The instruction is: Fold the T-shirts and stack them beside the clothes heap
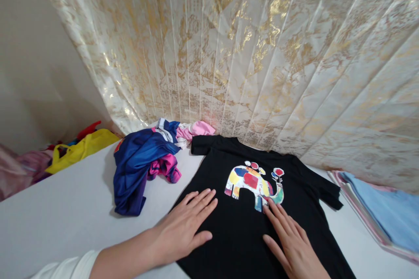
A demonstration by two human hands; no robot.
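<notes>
A black T-shirt [235,226] lies spread out on the white table, its collar toward the curtain and both short sleeves out to the sides. On its chest is a colourful elephant print [251,181]. My left hand [186,222] rests flat on the shirt's left part, fingers stretched out and holding nothing. Lower right of the print, my right hand [288,235] also lies on the fabric, with its fingers extended and the fingertips at the elephant's front leg. The shirt's lower hem runs out of view at the bottom.
Left of the shirt sits a crumpled heap of blue and pink clothes [137,165]. A stack of folded clothes [386,213], light blue on top, lies at the right. Beyond the table's left edge are a yellow garment [81,148] and pink cloth [29,168]. A gold-patterned curtain [212,52] hangs behind.
</notes>
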